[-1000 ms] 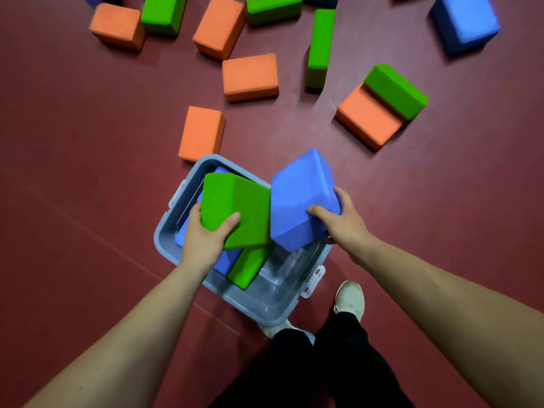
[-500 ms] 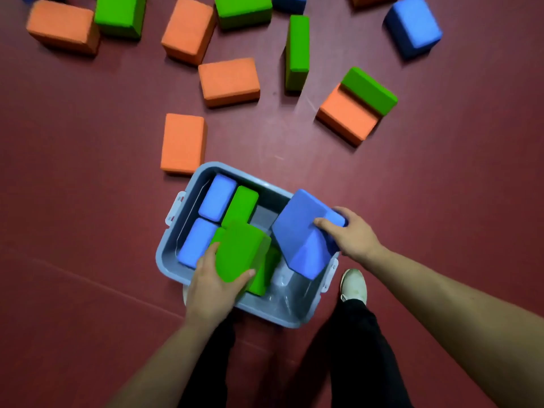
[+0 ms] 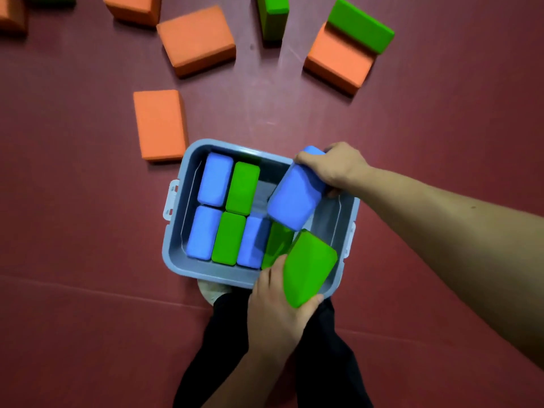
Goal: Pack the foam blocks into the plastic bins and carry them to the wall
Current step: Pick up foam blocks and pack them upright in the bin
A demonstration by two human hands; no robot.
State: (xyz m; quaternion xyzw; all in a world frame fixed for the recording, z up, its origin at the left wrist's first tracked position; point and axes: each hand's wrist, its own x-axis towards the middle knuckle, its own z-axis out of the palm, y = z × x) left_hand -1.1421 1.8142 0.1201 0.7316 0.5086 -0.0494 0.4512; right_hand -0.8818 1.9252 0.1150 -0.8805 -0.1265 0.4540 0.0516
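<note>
A grey-blue plastic bin stands on the red floor just in front of my feet. Several blue and green foam blocks stand upright in rows in its left part. My left hand grips a green block, tilted over the bin's near right corner. My right hand grips a blue block by its far end and holds it slanted over the bin's right half. Another green block leans in the bin beneath them.
Loose blocks lie on the floor beyond the bin: an orange one touching its far left corner, another orange one farther back, and a green block resting on an orange block at the back right. My legs stand right behind the bin.
Both hands have moved their blocks down and to the right over the bin. The green block went from the bin's middle to its near right corner. The view has come closer.
</note>
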